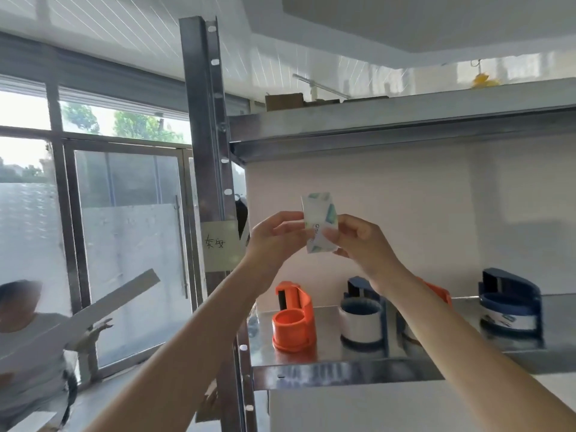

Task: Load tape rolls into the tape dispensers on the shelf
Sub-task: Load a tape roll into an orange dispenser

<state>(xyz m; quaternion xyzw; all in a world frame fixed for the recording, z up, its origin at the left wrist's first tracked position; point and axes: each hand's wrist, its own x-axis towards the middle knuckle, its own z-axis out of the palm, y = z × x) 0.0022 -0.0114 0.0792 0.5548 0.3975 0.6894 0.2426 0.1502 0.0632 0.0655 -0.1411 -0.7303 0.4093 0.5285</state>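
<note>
Grip is being applied from two sides. The tape roll (319,213) is being pinched at its left rim by the curled fingers and thumb of the left hand (274,241), and at its right rim by those of the right hand (361,241). Nothing else is being held by either hand. The roll is being presented edge-on, so only its white band with green print is being shown and its core is hidden. It is being held up in front of the pale back wall, well above the shelf (327,372) and apart from every dispenser.

The roll is being judged light and stiff, with a smooth printed face that may prove slippery. The rims are being taken as the safest hold, since pressure across the wound band could push it out of round.

Lower on the shelf, the orange dispenser (293,319) at the left is being shown with a bare hub, and it is being judged the likely place for this roll. Just to its right, a white roll is being carried by the blue dispenser (364,316). A second orange dispenser (439,291) is being mostly hidden by the right forearm. At the far right, another blue dispenser (511,310) is being shown already loaded.
</note>
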